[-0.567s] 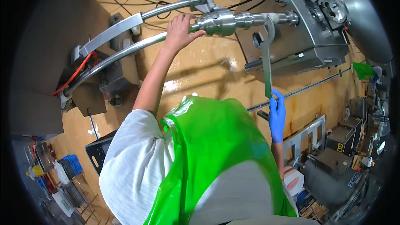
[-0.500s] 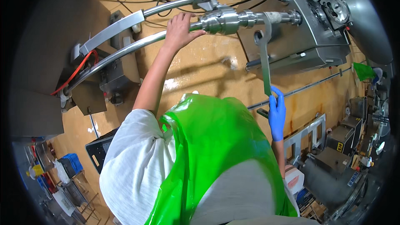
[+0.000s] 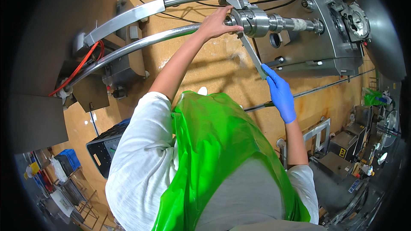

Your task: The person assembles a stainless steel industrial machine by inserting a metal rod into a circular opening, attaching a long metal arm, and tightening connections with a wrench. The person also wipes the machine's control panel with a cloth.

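Observation:
My bare left hand [image 3: 216, 25] grips the steel pipe [image 3: 150, 40] where it meets a thick, shiny ring-shaped coupling [image 3: 254, 22]. Its thumb and fingers straddle the joint. In a blue glove, my right hand [image 3: 280, 95] holds the lower end of a long flat metal wrench [image 3: 251, 54]. The wrench slants up to the near side of the coupling, close to my left thumb. Its upper end is partly hidden by my left hand and the fitting. Beyond the coupling a narrower pipe [image 3: 297, 25] runs right into a steel machine.
Right of the coupling stands the steel machine housing [image 3: 317, 49]. An upper curved rail [image 3: 128, 19] runs above the pipe, and an orange hose [image 3: 87, 62] hangs at left. A black crate [image 3: 105, 147] sits on the floor beside me. Cables cross the wet tan floor [image 3: 209, 70].
My left hand has slid right along the pipe to the coupling. The wrench has swung left and up from the narrower pipe to the coupling's left side, with my right hand raised.

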The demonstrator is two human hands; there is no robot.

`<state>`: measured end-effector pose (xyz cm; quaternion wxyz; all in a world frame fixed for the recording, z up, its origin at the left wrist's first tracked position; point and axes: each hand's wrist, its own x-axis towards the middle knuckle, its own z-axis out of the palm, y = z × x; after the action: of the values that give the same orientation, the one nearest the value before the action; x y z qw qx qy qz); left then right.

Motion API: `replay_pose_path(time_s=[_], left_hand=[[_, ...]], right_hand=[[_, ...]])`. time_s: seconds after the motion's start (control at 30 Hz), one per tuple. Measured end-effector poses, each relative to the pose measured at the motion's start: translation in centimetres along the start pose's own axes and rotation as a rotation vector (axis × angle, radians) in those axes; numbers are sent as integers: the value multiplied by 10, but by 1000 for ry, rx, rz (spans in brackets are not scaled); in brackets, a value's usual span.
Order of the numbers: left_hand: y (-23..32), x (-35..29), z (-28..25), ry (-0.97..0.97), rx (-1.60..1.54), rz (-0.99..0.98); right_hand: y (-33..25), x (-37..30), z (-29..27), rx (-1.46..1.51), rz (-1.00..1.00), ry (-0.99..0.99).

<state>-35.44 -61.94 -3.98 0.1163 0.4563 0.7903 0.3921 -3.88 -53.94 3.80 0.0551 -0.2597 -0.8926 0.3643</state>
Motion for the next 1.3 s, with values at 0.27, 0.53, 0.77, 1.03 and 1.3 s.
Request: replay_pose_path(time_s=[0.27,0.53,0.77,1.03,1.3], left_hand=[[-26,20,13,-55,-71,-106],[-30,29,14,-99,-132,-172],[-24,29,10,-153,-115,-239],[-25,28,9,-159,-96,-232],[-16,22,5,-150,-60,-228]], right_hand=[[-37,35,-34,-242,50,-171],[-79,63,-67,-392,-30,-256],[-121,87,-83,-477,93,-424],[-102,75,-67,-487,-7,-385],[-93,69,-63,-450,-51,-271]])
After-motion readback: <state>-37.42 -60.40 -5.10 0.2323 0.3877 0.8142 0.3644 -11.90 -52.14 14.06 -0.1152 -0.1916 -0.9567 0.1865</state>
